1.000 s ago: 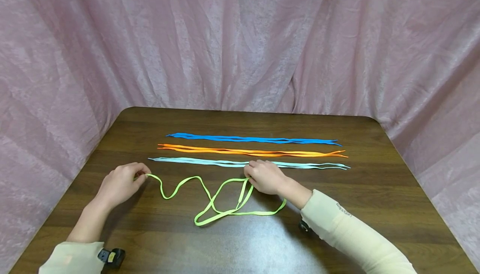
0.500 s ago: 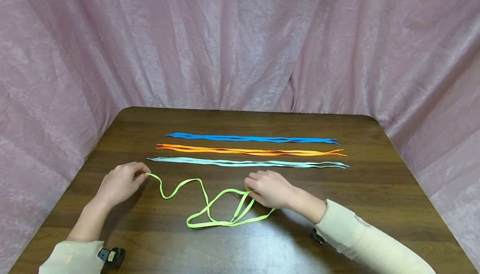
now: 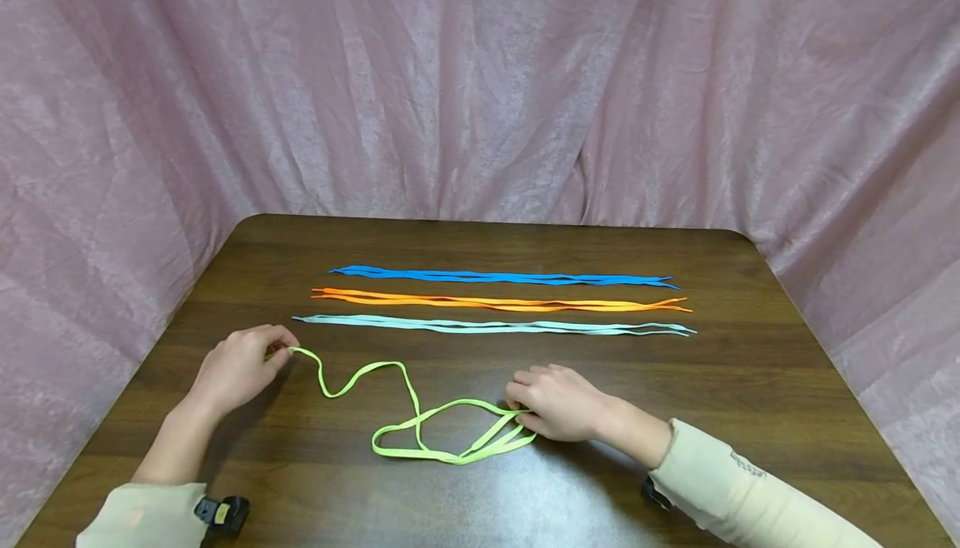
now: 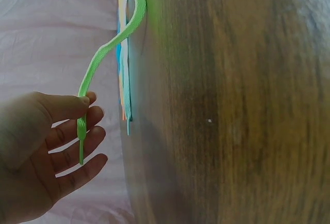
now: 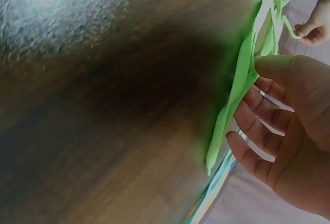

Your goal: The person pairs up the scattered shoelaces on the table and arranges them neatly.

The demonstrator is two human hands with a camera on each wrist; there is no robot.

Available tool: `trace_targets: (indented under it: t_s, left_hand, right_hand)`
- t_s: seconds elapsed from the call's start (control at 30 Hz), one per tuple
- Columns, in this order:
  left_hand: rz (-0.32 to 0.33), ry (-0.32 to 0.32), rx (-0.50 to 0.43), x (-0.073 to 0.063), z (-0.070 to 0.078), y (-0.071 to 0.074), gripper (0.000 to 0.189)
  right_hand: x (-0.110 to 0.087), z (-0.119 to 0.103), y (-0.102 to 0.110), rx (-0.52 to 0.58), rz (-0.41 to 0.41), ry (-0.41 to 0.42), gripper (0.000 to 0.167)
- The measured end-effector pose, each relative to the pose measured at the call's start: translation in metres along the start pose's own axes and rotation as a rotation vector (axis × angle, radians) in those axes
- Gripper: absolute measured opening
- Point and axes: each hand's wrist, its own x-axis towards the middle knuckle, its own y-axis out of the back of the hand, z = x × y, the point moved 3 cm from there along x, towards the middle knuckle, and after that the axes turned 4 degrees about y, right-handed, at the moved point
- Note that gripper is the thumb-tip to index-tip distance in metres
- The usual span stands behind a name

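Observation:
A yellow-green shoelace lies in loose loops on the table between my hands. My left hand pinches one end between thumb and index finger; in the left wrist view the thin tip hangs below the pinch while the other fingers are spread. From there the lace runs in waves to the looped part. My right hand pinches the right side of the loops. In the right wrist view the lace passes under the thumb, and an end hangs down below the fingers.
Beyond the hands, a pale turquoise lace, an orange lace and a blue lace lie folded lengthwise in parallel rows. The brown wooden table ends at pink curtains behind and at the sides.
My right hand has moved nearer and slightly right, off the turquoise lace, drawing the green loops along and narrowing them. My left hand has stayed in place with the lace end.

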Motion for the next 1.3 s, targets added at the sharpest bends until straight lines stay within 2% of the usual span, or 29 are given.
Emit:
trace_targets:
  t_s: [0.27,0.57,0.9,1.3]
  left_hand:
    - [0.004,-0.003,-0.007,0.000,0.000,0.001,0.009]
    - [0.007,0.003,-0.003,-0.002,-0.001,0.002,0.008]
    - [0.022,-0.003,-0.003,-0.003,-0.004,-0.001,0.008]
    - [0.023,-0.006,-0.006,-0.003,-0.002,0.000,0.007]
  right_hand:
    - [0.007,-0.002,0.008,-0.001,-0.004,0.015,0.012]
    - [0.046,-0.011,0.020,-0.069,0.042,0.034,0.013]
    - [0.082,-0.013,0.015,-0.018,-0.043,-0.086,0.021]
    - [0.115,-0.029,-0.006,-0.056,-0.096,-0.226,0.029]
